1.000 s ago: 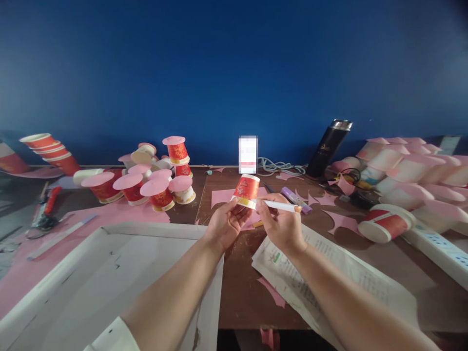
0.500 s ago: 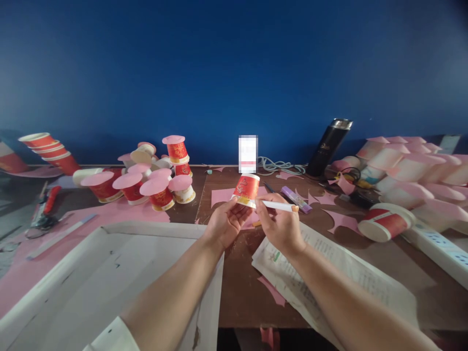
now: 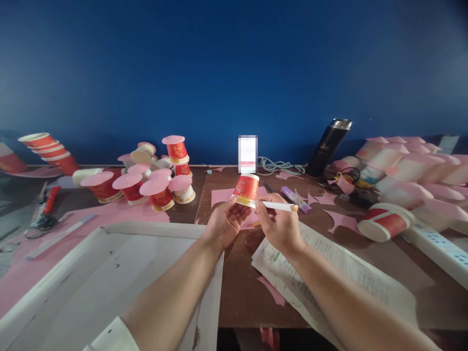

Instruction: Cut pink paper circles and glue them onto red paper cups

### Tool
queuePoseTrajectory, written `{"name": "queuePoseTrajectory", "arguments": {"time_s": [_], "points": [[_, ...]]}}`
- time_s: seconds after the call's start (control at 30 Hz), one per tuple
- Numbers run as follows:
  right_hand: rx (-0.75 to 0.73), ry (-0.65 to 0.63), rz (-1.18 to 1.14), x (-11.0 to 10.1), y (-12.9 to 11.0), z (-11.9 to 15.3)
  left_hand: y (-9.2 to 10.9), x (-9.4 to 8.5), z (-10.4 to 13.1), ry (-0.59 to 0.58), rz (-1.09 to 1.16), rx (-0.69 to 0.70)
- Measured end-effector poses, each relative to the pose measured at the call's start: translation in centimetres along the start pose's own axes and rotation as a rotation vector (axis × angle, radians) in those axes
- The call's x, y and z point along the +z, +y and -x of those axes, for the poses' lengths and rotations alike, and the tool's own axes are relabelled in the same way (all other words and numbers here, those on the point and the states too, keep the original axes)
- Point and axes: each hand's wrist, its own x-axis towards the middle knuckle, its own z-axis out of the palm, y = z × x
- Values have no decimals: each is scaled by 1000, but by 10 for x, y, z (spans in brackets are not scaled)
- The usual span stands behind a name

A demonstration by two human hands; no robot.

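A red paper cup (image 3: 246,189) with gold and white patterning is held upside down, its wider rim toward me. My left hand (image 3: 224,222) is closed on the rim from the left, palm turned up. My right hand (image 3: 280,224) pinches a slim white pen-like stick (image 3: 280,206) with an orange-tan end. The fingertips of that hand meet the cup's right side, so the stick's other end is hidden. Under the hands lies pink paper (image 3: 221,196). A purple-capped glue stick (image 3: 296,199) rests to the right.
Several cups topped with pink discs (image 3: 157,187) stand left; a larger pile of cups (image 3: 417,180) fills the right. A black thermos (image 3: 329,146), a power strip (image 3: 437,248), a printed sheet (image 3: 351,273) and a white box lid (image 3: 91,282) surround the work area.
Hardly anything differs. The cup and both hands stay in nearly the same place, with only a very slight shift.
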Motion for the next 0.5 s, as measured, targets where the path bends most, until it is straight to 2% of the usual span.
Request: {"name": "queuePoseTrajectory", "arguments": {"time_s": [0.4, 0.5], "points": [[26, -34, -20, 0, 0, 0, 1, 1, 1, 11, 1, -2], [30, -1, -10, 0, 1, 0, 1, 1, 1, -7, 2, 1]]}}
